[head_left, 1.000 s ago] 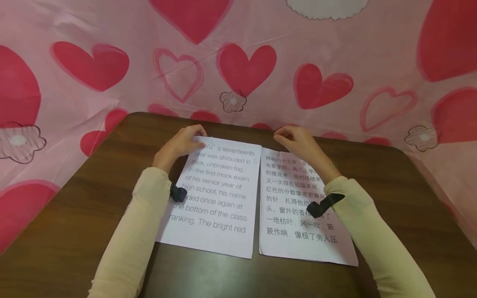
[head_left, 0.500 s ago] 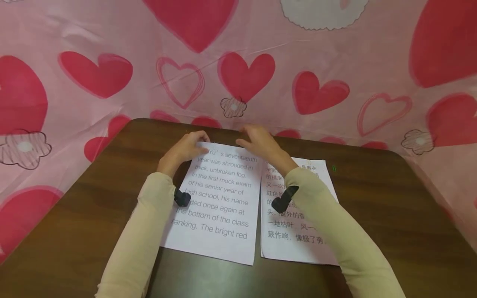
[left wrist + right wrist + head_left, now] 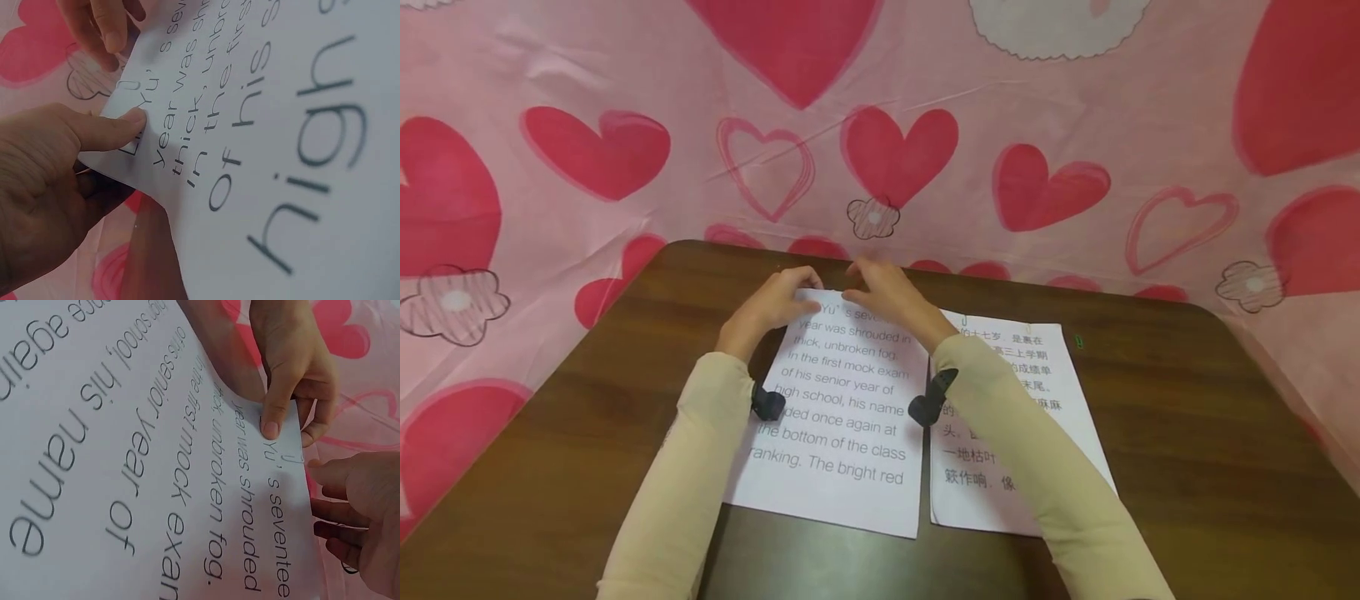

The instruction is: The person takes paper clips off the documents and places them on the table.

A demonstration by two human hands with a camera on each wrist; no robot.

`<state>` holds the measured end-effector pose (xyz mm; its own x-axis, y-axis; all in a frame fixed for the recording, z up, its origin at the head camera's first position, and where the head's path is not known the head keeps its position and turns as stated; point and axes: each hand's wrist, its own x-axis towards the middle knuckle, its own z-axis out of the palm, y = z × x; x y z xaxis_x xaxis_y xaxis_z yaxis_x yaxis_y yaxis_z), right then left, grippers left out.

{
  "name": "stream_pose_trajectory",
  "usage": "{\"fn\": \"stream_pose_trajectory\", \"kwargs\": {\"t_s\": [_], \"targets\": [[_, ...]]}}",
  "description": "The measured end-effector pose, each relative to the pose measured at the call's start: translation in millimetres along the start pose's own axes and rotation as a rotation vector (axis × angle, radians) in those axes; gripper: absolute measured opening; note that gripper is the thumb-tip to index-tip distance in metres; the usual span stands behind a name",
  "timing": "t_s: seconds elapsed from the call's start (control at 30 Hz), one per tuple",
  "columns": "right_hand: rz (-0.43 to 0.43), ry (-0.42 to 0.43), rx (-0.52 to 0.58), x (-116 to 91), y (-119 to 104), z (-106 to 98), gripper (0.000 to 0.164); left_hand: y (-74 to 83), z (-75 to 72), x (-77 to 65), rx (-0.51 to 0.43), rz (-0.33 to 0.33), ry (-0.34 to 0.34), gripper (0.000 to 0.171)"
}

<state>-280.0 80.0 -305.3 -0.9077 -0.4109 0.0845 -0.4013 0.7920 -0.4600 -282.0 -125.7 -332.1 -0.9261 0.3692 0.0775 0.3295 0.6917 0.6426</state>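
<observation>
An English-text sheet lies on the left side, its top edge slightly raised. My left hand pinches its top left corner, thumb on the printed face and fingers behind, as the left wrist view shows. A pale paper clip sits on the top edge just beyond that thumb. My right hand hovers at the same top edge. In the right wrist view, the right thumb is close to the clip and the other fingers are loosely bent by the paper's edge, with nothing visible between them.
Right of the English sheet lies a Chinese-text stack, partly under my right forearm, with a green clip and a yellowish clip on its top edge. A loose green paper clip lies on the brown table. A heart-patterned pink cloth hangs behind.
My right hand has moved left, from above the Chinese stack to the top edge of the English sheet. The left hand keeps its pinch on the corner.
</observation>
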Motion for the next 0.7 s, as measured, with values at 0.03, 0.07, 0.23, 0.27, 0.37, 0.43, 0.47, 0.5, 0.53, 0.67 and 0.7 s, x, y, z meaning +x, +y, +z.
{"fn": "stream_pose_trajectory", "kwargs": {"t_s": [0.03, 0.07, 0.23, 0.27, 0.37, 0.43, 0.47, 0.5, 0.53, 0.67, 0.7], "targets": [[0.003, -0.004, 0.011, 0, -1, 0, 0.038, -0.4, 0.0, 0.1, -0.001, 0.002, 0.002, 0.02], [0.007, -0.01, 0.022, 0, -1, 0, 0.037, -0.5, -0.3, -0.1, -0.003, 0.005, 0.002, 0.02], [0.01, -0.036, 0.076, 1, -4, 2, 0.032, -2.0, 0.4, 0.2, -0.016, 0.011, -0.001, 0.02], [0.008, -0.039, 0.08, 1, -4, 2, 0.03, -1.8, 0.6, 0.3, -0.02, 0.016, 0.0, 0.02], [-0.002, -0.034, 0.079, 4, -3, 5, 0.028, -0.7, 1.6, 1.0, -0.021, 0.036, 0.012, 0.019], [-0.004, -0.034, 0.068, 5, -4, 7, 0.027, 0.1, 1.6, 0.4, -0.021, 0.043, 0.017, 0.018], [-0.004, -0.039, 0.067, 6, -4, 9, 0.027, 0.2, 1.6, 0.1, -0.021, 0.037, 0.016, 0.018], [-0.002, -0.045, 0.066, 7, -4, 10, 0.027, 0.5, 1.5, -0.4, -0.019, 0.033, 0.014, 0.018], [0.003, -0.053, 0.067, 7, -4, 11, 0.026, 0.6, 1.3, -0.9, -0.018, 0.025, 0.012, 0.019], [0.011, -0.066, 0.065, 9, -4, 16, 0.023, 0.3, 0.7, -1.6, -0.017, 0.009, 0.004, 0.02], [0.011, -0.06, 0.062, 9, -4, 17, 0.022, 1.0, 0.2, -1.9, -0.017, 0.015, 0.005, 0.02]]}}
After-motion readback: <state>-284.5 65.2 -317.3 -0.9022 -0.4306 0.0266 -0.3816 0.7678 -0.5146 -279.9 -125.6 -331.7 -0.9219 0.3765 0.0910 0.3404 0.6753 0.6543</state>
